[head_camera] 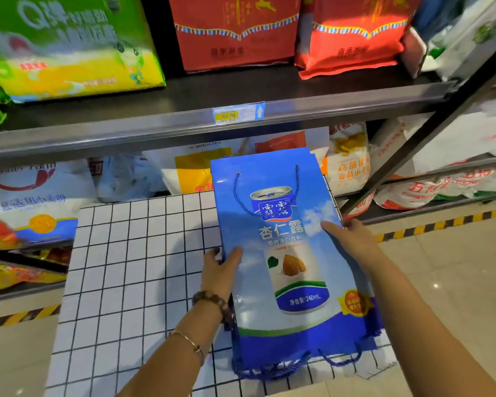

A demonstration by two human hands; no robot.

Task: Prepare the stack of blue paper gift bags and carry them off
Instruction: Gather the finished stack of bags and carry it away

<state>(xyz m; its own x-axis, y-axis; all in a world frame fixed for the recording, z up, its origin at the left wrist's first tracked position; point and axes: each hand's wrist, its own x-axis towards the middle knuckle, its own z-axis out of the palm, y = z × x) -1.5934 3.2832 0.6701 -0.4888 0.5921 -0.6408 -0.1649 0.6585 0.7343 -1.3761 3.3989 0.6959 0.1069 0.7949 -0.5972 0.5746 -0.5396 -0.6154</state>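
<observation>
Left hand [221,270] and right hand [352,242] clasp the bag stack's [287,253] sides at the table's [126,267] right edge; shelves [184,121] stand behind.

A white grid-tiled surface [132,267] stands before a metal shelf [126,130] bearing a green package [69,47], red bags [235,30] and a price tag [238,112], with white sacks [348,164] below and striped tape [441,224] on the floor.
</observation>
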